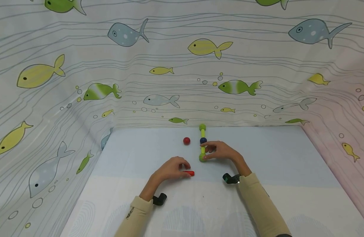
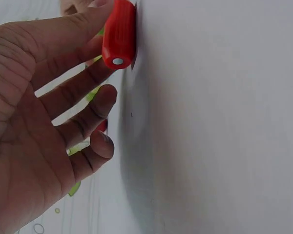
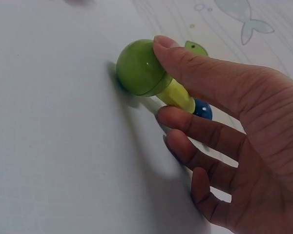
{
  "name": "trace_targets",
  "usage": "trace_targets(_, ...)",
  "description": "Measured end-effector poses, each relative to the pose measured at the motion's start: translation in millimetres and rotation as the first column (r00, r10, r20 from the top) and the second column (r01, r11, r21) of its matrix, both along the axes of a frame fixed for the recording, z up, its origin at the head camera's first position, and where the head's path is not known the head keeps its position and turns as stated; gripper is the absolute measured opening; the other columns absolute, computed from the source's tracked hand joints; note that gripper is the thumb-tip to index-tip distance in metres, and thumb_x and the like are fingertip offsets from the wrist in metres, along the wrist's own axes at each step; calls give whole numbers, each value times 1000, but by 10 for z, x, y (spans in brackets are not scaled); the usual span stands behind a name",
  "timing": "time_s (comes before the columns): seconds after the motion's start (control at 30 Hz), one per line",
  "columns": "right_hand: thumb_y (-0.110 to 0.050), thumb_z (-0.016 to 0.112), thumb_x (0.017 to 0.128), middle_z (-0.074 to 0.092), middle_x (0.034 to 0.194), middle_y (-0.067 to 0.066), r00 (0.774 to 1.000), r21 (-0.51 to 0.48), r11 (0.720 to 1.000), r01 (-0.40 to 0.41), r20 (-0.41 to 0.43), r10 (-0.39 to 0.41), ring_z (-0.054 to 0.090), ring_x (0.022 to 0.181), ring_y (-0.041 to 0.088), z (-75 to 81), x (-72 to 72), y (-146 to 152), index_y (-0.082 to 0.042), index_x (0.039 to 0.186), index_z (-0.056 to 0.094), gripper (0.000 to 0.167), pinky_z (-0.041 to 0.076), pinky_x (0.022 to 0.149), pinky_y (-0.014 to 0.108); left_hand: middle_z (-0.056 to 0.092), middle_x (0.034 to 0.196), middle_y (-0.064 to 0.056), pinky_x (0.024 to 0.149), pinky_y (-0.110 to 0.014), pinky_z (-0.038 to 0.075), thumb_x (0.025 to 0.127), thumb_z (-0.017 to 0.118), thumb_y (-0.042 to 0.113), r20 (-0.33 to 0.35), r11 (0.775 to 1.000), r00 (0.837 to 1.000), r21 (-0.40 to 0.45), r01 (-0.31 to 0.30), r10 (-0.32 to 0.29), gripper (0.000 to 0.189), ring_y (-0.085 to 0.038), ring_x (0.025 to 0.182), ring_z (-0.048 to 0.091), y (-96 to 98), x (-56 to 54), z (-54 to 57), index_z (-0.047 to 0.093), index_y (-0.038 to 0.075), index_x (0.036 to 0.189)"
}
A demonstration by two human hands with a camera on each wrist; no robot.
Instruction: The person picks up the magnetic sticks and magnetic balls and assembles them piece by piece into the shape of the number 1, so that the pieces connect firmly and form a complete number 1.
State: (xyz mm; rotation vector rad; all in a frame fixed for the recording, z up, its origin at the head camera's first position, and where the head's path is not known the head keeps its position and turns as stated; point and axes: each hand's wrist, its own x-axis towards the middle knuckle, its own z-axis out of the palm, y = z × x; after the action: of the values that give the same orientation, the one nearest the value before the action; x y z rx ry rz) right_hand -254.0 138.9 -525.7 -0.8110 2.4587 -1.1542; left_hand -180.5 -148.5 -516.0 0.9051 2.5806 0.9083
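The left hand pinches a red bar, other fingers loosely spread; the right hand, half curled, holds the near half of a ball-and-rod toy lying beyond the bar. A red ball sits left of the toy, fish-printed cloth close behind; tabletop stretches either side.

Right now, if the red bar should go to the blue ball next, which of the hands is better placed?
Left, I think: the left hand pinches the red bar, while the right hand is occupied, its thumb on the near green ball.
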Motion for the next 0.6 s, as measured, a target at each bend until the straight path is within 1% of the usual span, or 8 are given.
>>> trace_targets(0.17, -34, 83, 80, 66, 102, 3, 1000, -1, 1000, -7, 6, 7, 58, 96, 21, 2, 0, 0, -13, 132, 63, 59, 47, 82, 37, 65, 93, 8, 76, -28, 48, 82, 83, 26, 15, 1000, 1000, 4, 7, -7, 25, -15, 86, 58, -28, 8, 4, 74, 15, 102)
trace_targets(0.33, -33, 83, 80, 66, 102, 3, 1000, -2, 1000, -6, 12, 6, 58, 96, 21, 3, 1, 0, -13, 132, 63, 59, 47, 83, 38, 64, 90, 9, 73, -28, 47, 83, 81, 24, 18, 1000, 1000, 7, 15, -15, 20, -16, 82, 57, -33, 25, 24, 75, 16, 100)
trace_targets(0.6, -32, 83, 80, 66, 101, 2, 1000, -4, 1000, -8, 11, 8, 58, 96, 21, 2, 0, 7, -13, 132, 63, 59, 47, 83, 37, 63, 85, 7, 70, -27, 47, 85, 79, 22, 24, 1000, 999, -17, 26, -25, 16, -12, 79, 55, -7, 27, 38, 74, 15, 98)
